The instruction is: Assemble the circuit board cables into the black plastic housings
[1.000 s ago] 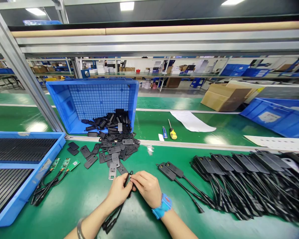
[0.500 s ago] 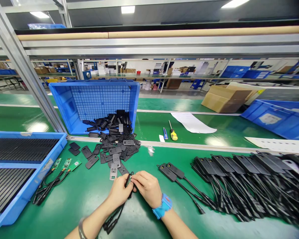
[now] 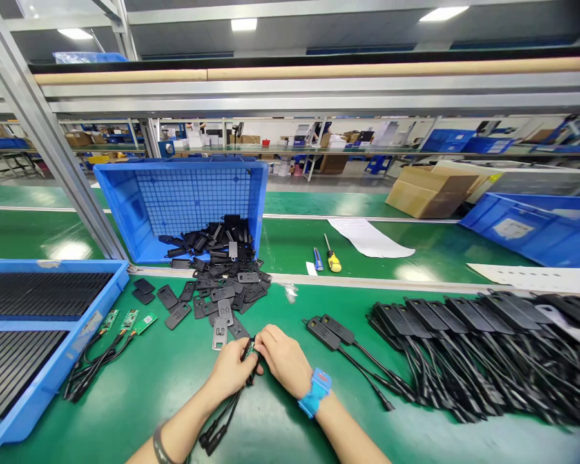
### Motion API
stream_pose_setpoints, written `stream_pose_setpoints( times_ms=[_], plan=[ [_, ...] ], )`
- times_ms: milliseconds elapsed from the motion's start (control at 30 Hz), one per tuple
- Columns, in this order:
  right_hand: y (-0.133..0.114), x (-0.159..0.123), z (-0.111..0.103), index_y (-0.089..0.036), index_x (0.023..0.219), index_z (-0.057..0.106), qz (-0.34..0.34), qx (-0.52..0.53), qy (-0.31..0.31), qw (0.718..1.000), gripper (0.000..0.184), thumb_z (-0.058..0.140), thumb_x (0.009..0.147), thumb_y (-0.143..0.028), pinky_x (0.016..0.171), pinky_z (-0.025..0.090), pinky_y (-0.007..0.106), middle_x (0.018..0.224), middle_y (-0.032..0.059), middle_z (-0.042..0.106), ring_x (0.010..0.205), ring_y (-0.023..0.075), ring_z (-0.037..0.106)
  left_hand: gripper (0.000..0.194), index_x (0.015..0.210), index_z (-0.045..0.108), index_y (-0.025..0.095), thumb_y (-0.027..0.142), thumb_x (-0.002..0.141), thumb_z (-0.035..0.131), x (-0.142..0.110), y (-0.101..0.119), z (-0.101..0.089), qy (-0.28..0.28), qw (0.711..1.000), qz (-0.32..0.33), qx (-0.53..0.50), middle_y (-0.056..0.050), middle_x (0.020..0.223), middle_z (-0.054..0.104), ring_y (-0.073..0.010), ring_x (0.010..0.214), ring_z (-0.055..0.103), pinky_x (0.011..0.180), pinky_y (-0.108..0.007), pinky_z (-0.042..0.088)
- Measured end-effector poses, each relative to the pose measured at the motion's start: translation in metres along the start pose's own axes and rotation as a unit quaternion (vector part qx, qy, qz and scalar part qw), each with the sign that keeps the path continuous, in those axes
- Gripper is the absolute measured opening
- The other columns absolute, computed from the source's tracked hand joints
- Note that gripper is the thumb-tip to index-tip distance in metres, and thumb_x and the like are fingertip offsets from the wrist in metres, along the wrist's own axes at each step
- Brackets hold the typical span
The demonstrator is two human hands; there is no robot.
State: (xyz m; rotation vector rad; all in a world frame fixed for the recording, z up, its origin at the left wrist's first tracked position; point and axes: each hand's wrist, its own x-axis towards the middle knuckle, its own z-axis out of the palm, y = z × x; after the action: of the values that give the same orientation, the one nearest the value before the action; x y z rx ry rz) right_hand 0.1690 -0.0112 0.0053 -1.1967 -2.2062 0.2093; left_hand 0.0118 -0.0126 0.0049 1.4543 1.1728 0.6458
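L hand [image 3: 232, 368] clamped on black housing [image 3: 245, 348] w/ green circuit board [image 3: 251, 350] against it, over near side of bench [image 3: 164, 386]; R hand [image 3: 286, 362] right beside, fingertips at housing's far end, can't tell if gripping. Long axis runs approx. away from person, far end tipped slightly R; thin black cables [image 3: 231, 412] trail back twd person, veering L, w/ thick cylindrical plugs [image 3: 213, 444]. Bench smooth, glossy green; flat rect. dk-grey covers [image 3: 219, 333] nearby, slotted.
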Motion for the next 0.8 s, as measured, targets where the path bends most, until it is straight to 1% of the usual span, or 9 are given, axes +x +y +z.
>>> stream_pose_setpoints(
  times_ms=[100,167,267,333,400,500,633,733,800],
  plan=[
    [0.01,0.009,-0.007,-0.019,0.083,0.051,0.066,0.023,-0.059,0.996,0.015,0.042,0.095,-0.02,0.069,0.045,0.023,0.083,0.0013,0.057,0.077,0.0132,0.056,0.021,0.091,0.05,0.017,0.035,0.08,0.048,0.003,-0.003,-0.001,0.021,0.999,-0.019,-0.042,-0.005,0.069,0.066,-0.0137,0.045,0.057,0.035,-0.017,0.037],
    [0.027,0.02,-0.013,-0.019,0.085,0.052,0.125,-0.006,-0.085,0.988,0.015,0.042,0.096,-0.019,0.074,0.045,0.021,0.086,0.0013,0.058,0.08,0.0121,0.057,0.028,0.091,0.047,0.017,0.043,0.08,0.05,0.004,-0.004,-0.001,0.041,0.996,-0.026,-0.078,-0.005,0.071,0.065,-0.0131,0.047,0.056,0.036,-0.017,0.037],
    [0.064,0.039,-0.021,-0.014,0.088,0.055,0.218,-0.08,-0.077,0.97,0.018,0.039,0.095,-0.016,0.08,0.045,0.026,0.091,0.0083,0.06,0.088,0.0167,0.059,0.036,0.09,0.045,0.018,0.051,0.079,0.052,0.005,-0.004,-0.002,0.053,0.991,-0.023,-0.122,-0.006,0.073,0.065,-0.013,0.052,0.057,0.039,-0.016,0.038],
    [0.086,0.052,-0.025,-0.009,0.089,0.057,0.267,-0.122,-0.069,0.953,0.018,0.041,0.094,-0.014,0.079,0.045,0.032,0.093,0.0145,0.06,0.089,0.0214,0.059,0.039,0.091,0.046,0.017,0.054,0.079,0.052,0.004,-0.004,-0.003,0.054,0.988,-0.015,-0.14,-0.007,0.075,0.065,-0.0135,0.056,0.058,0.04,-0.016,0.038],
    [0.1,0.064,-0.025,-0.007,0.089,0.058,0.299,-0.15,-0.071,0.94,0.014,0.047,0.092,-0.015,0.078,0.047,0.035,0.094,0.0145,0.06,0.088,0.0221,0.059,0.041,0.091,0.046,0.017,0.055,0.078,0.053,0.004,-0.003,-0.003,0.057,0.986,-0.009,-0.157,-0.007,0.077,0.064,-0.0139,0.058,0.058,0.041,-0.017,0.038],
    [0.105,0.085,-0.021,-0.009,0.09,0.06,0.297,-0.154,-0.077,0.939,0.015,0.055,0.09,-0.022,0.08,0.048,0.037,0.094,0.0083,0.061,0.087,0.0187,0.06,0.043,0.093,0.047,0.015,0.052,0.076,0.059,0.005,-0.003,-0.002,0.062,0.981,0.001,-0.186,-0.008,0.08,0.064,-0.014,0.062,0.058,0.044,-0.018,0.039],
    [0.096,0.119,-0.005,-0.013,0.096,0.063,0.221,-0.102,-0.072,0.967,0.012,0.054,0.09,-0.019,0.087,0.046,0.034,0.102,0.0062,0.063,0.095,0.0179,0.059,0.047,0.099,0.051,0.013,0.039,0.066,0.074,0.007,-0.008,0.0,0.059,0.971,0.024,-0.23,-0.009,0.084,0.065,-0.0134,0.067,0.056,0.051,-0.019,0.041],
    [0.088,0.142,0.014,-0.018,0.111,0.061,0.174,-0.055,-0.06,0.981,0.027,0.059,0.084,-0.012,0.093,0.042,0.028,0.112,0.0063,0.062,0.105,0.018,0.057,0.056,0.105,0.051,0.012,0.034,0.062,0.079,0.009,-0.011,0.0,0.057,0.962,0.025,-0.265,-0.011,0.088,0.066,-0.0141,0.07,0.057,0.056,-0.02,0.044],
    [0.083,0.151,0.024,-0.019,0.117,0.058,0.164,-0.03,-0.05,0.985,0.038,0.062,0.08,-0.011,0.092,0.042,0.029,0.113,0.0072,0.062,0.105,0.0194,0.057,0.059,0.107,0.05,0.011,0.037,0.063,0.079,0.009,-0.011,-0.001,0.054,0.958,0.019,-0.281,-0.013,0.091,0.066,-0.016,0.074,0.06,0.059,-0.022,0.046]
  ],
)
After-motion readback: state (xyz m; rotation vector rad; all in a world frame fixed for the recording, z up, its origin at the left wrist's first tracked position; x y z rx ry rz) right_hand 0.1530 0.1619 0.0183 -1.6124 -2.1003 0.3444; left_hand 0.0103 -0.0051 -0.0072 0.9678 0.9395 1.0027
